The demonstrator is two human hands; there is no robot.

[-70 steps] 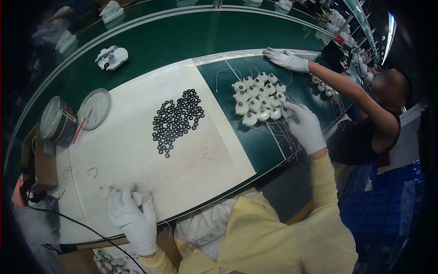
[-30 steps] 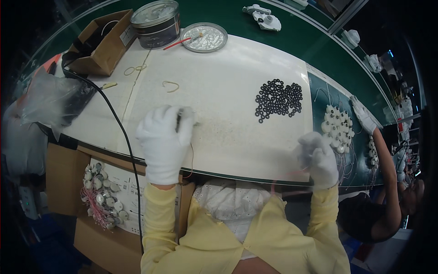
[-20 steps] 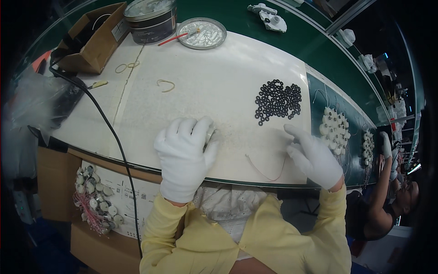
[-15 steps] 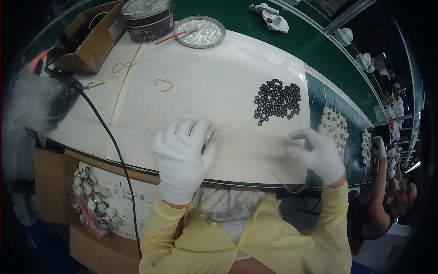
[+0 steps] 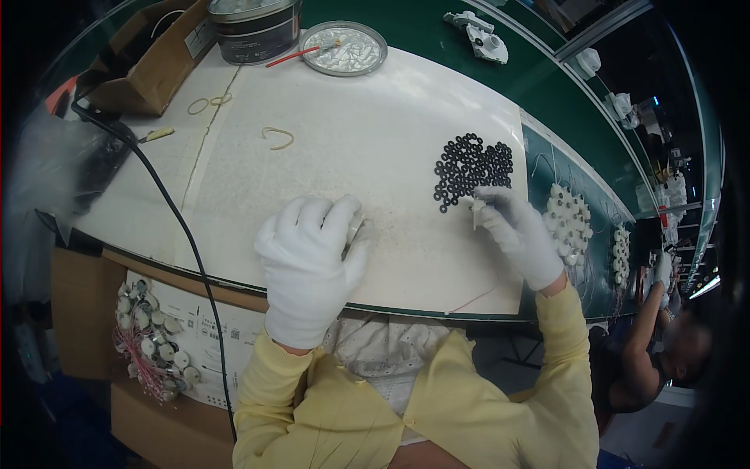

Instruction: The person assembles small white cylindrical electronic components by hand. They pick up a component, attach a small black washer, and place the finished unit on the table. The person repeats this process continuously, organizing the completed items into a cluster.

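Observation:
My left hand (image 5: 306, 262), in a white glove, rests on the white tabletop (image 5: 391, 141) with its fingers curled around a small pale object, mostly hidden between thumb and fingers. My right hand (image 5: 519, 234), gloved too, pinches a small white part (image 5: 477, 211) just below a cluster of black rubber rings (image 5: 473, 168). A thin pinkish wire (image 5: 473, 301) lies below that hand near the table's front edge; whether it joins the part I cannot make out. Close to the right hand stands a group of white round wired parts (image 5: 568, 223), several with dark centres.
A dark tin (image 5: 256, 35), a round lid (image 5: 344, 48) with a red-handled brush (image 5: 293, 57), and a cardboard box (image 5: 148, 74) stand at the back. A black cable (image 5: 181, 215) crosses the left side. More wired parts (image 5: 160, 340) lie at lower left. A co-worker (image 5: 648, 352) is at right.
My right hand has moved left and up to the near edge of the ring cluster, a small white part now showing at its fingertips. My left hand has barely moved.

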